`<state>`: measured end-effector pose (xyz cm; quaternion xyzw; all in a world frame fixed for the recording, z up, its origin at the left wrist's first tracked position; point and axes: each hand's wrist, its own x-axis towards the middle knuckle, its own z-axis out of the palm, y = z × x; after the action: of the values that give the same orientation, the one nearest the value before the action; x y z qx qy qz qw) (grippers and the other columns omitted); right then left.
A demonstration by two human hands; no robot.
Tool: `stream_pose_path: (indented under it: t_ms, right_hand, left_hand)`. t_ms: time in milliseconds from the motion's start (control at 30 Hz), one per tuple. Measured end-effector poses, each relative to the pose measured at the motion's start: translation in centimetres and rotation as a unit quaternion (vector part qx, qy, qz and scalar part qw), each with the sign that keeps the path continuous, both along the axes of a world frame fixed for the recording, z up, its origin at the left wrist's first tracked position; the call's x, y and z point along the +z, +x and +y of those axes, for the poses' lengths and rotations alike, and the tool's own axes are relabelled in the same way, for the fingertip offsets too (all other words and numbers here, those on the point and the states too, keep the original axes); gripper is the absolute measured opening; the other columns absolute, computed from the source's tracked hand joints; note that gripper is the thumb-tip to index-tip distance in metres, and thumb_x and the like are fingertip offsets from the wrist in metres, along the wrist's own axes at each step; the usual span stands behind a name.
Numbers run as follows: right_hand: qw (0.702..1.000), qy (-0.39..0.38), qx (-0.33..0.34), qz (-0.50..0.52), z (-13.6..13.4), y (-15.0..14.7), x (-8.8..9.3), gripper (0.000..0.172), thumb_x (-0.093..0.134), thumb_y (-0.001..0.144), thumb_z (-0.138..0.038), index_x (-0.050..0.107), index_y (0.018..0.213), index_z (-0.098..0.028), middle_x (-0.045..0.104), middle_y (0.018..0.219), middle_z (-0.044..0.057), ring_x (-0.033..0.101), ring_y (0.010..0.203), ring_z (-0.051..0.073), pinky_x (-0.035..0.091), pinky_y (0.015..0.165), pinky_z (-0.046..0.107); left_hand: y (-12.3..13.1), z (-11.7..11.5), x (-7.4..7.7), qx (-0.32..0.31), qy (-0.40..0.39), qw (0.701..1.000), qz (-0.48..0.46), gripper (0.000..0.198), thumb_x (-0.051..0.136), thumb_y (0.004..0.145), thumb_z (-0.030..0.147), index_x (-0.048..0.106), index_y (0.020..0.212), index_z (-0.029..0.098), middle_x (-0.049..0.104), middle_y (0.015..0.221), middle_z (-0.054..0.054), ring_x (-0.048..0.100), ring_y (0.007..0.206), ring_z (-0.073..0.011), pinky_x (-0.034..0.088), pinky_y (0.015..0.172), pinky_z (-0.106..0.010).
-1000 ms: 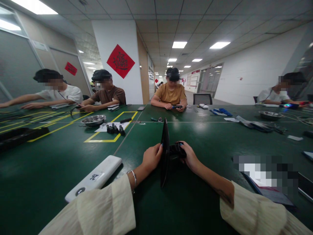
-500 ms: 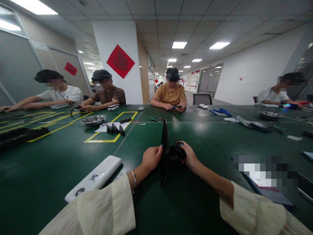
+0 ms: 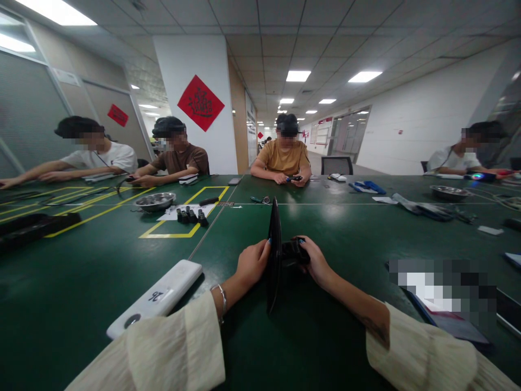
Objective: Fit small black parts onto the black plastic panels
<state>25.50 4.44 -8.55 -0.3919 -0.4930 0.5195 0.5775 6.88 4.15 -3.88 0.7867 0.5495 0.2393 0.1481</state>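
A thin black panel (image 3: 274, 260) stands upright and nearly edge-on in front of me, just above or on the green table; I cannot tell whether it touches. On its right side sits a chunky black mount-like part (image 3: 291, 251). My left hand (image 3: 251, 264) is closed on the panel's left side, thumb toward its face, other fingers mostly hidden. Around the outer end of the black part my right hand (image 3: 316, 259) is closed, its thumb on top. A white device marked 26 (image 3: 157, 298) lies beside my left forearm.
Small black cylindrical parts (image 3: 192, 215) stand on paper beside a metal bowl (image 3: 155, 201). Green-handled pliers (image 3: 259, 200) lie beyond the panel. A blue folder (image 3: 456, 326) lies to the right. Several co-workers sit around the table (image 3: 345, 233), including a person in a mustard shirt (image 3: 280, 157) opposite.
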Motion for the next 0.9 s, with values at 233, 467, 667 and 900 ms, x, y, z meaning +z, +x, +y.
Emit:
stream_pose_path:
  t_ms: [233,467,667,900]
  right_hand:
    - [1.000,0.001,0.005,0.000,0.00,0.10,-0.10,0.030,0.046,0.079,-0.040,0.053,0.101,-0.019,0.053,0.064,-0.002,0.045,0.040,0.009,0.030,0.028,0.018]
    - [1.000,-0.001,0.006,0.005,-0.28,-0.01,0.31,0.030,0.046,0.079,-0.039,0.053,0.100,-0.019,0.053,0.064,-0.002,0.045,0.041,0.009,0.030,0.028,0.018]
    - [1.000,-0.009,-0.003,0.006,-0.23,-0.19,0.42,0.032,0.047,0.076,-0.040,0.053,0.098,-0.018,0.052,0.063,-0.003,0.045,0.041,0.009,0.030,0.027,0.017]
    - [1.000,-0.007,-0.004,0.008,-0.17,-0.17,0.39,0.032,0.047,0.076,-0.039,0.052,0.099,-0.018,0.051,0.063,-0.003,0.044,0.040,0.008,0.030,0.027,0.017]
  left_hand:
    - [0.03,-0.11,0.19,0.006,0.007,1.000,0.027,0.036,0.028,0.091,0.030,0.063,0.090,0.018,0.069,0.093,-0.007,0.063,0.088,-0.0206,0.041,0.069,-0.026]
    - [0.07,-0.11,0.04,0.018,-0.008,0.999,0.040,0.045,0.024,0.093,0.033,0.065,0.081,0.017,0.070,0.090,-0.009,0.064,0.086,-0.0217,0.040,0.067,-0.026]
    - [0.13,-0.14,0.00,0.024,-0.002,0.999,0.035,0.037,0.026,0.093,0.032,0.058,0.104,0.019,0.068,0.098,-0.008,0.063,0.092,-0.0210,0.041,0.072,-0.026]
    - [0.03,0.02,-0.14,0.015,0.013,0.999,0.032,0.038,0.025,0.093,0.031,0.061,0.097,0.018,0.068,0.096,-0.008,0.062,0.091,-0.0214,0.040,0.071,-0.026]
